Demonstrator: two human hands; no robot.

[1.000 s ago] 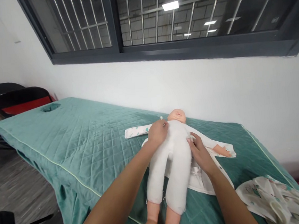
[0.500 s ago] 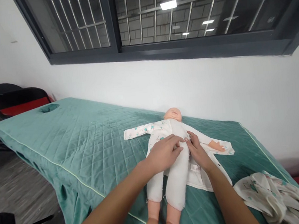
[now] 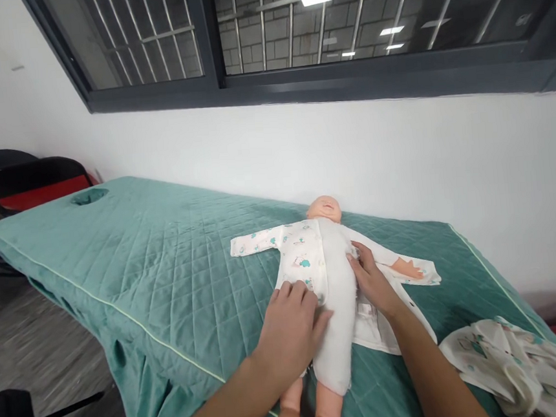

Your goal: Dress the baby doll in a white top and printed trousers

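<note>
A baby doll (image 3: 324,209) lies on its back on a green quilted bed cover. White padded cloth (image 3: 338,307) covers its torso and legs, leaving the feet bare. A white printed baby shirt (image 3: 298,249) spreads under and around it; one front panel lies over the chest, the other is folded out, sleeves stretched sideways. My left hand (image 3: 293,327) rests on the panel's lower edge, fingers draped and thumb apart on the padding. At the doll's side, my right hand (image 3: 373,283) has thumb and index closed at the padding's edge; its other fingers are partly hidden.
Crumpled printed baby clothing (image 3: 520,362) lies at the bed's right front. The green bed cover (image 3: 180,262) has a round hole at the far left. A white wall and barred window (image 3: 297,90) rise behind. Black and red chairs (image 3: 42,183) stand at left.
My left hand has moved from the doll's waist down and left onto the shirt panel's lower edge, uncovering more of the printed front. My right hand stays at the doll's side.
</note>
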